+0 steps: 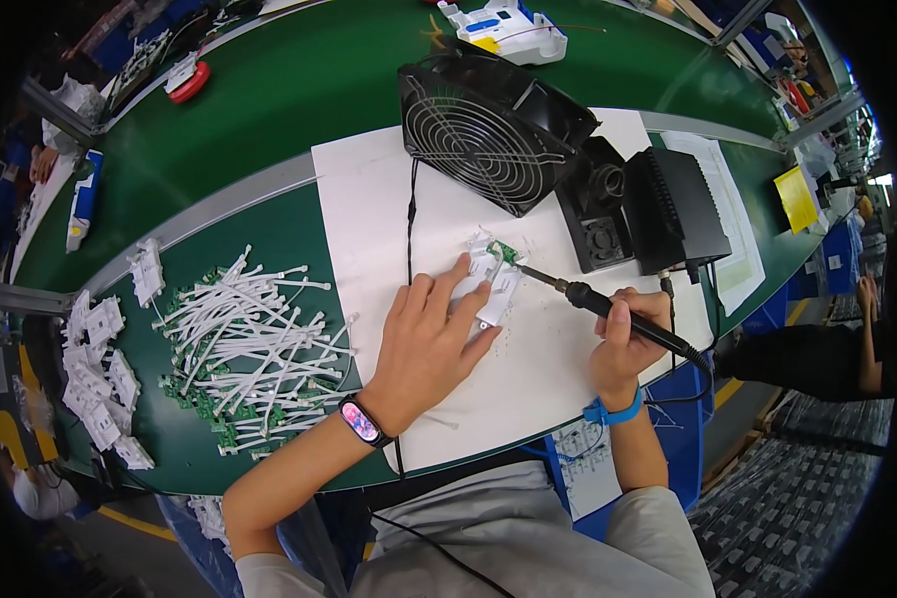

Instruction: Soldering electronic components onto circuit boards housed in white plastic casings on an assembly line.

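White mat: a white sheet is laid over the green bench, and pretty much all the work is being done on it.
Left hand: the left hand is laid flat with fingers spread, pressing down on a small white plastic part near the middle of the sheet. A smart band is worn on that wrist.
Right hand: the right hand is closed around the handle of a soldering iron, pen-style grip. A blue wrist strap is worn there.
Joint in hand: the iron tip is brought right up to a little green circuit board at the far end of the white part; whether it's actually touching can't be made out.
Pile to the left: a big heap of white cable pieces with green boards is stacked on the bench. Done or still waiting can't be told from here, tbh.
Further left: small white housings are scattered at the bench edge.
Progress guess: one piece mid-solder, lots more sitting around, so probably plenty left.
Far side: a black fan and a black soldering station are parked behind the work.
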`<state>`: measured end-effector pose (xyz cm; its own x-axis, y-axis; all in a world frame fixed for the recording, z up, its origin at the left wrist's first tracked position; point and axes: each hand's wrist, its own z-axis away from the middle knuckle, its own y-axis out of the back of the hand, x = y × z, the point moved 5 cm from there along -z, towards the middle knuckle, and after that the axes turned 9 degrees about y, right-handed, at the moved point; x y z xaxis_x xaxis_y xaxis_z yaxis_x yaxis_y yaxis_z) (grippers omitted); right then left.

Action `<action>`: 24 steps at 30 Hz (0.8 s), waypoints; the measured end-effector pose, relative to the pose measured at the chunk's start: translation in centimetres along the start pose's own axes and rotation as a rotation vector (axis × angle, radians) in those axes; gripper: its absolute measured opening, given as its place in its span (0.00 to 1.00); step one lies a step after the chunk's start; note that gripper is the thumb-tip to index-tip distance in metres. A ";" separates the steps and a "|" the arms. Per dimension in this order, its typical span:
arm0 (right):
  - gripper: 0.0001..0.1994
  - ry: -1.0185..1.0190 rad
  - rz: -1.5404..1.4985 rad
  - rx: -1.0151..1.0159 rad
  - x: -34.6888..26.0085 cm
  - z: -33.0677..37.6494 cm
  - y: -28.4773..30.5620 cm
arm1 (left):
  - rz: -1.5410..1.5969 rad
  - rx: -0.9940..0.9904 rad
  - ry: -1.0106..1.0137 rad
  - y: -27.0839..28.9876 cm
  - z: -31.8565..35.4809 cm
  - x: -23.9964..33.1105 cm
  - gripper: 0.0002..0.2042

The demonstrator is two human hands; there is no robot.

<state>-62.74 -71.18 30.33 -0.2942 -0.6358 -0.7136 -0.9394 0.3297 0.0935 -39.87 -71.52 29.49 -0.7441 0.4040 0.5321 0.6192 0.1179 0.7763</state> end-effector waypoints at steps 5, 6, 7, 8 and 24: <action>0.10 0.017 0.040 -0.011 -0.1 0.1 -0.1 | -0.004 0.002 0.001 0.0 0.0 0.0 0.21; 0.10 0.016 0.040 -0.013 -0.1 0.2 0.0 | 0.002 0.003 -0.001 0.0 0.0 0.0 0.21; 0.10 0.011 0.030 0.001 0.0 0.3 0.2 | 0.007 0.003 -0.004 0.0 0.0 0.0 0.21; 0.10 0.006 0.020 0.015 0.0 0.3 0.3 | 0.007 0.003 -0.002 0.0 0.0 0.0 0.21; 0.10 0.120 0.116 0.221 -1.1 -0.9 2.4 | -0.014 0.028 -0.004 0.4 -0.2 0.2 0.21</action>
<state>-64.80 -70.34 31.92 -0.4290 -0.6586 -0.6183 -0.8407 0.5414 0.0066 -39.81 -71.54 29.99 -0.7518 0.4054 0.5200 0.6156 0.1491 0.7738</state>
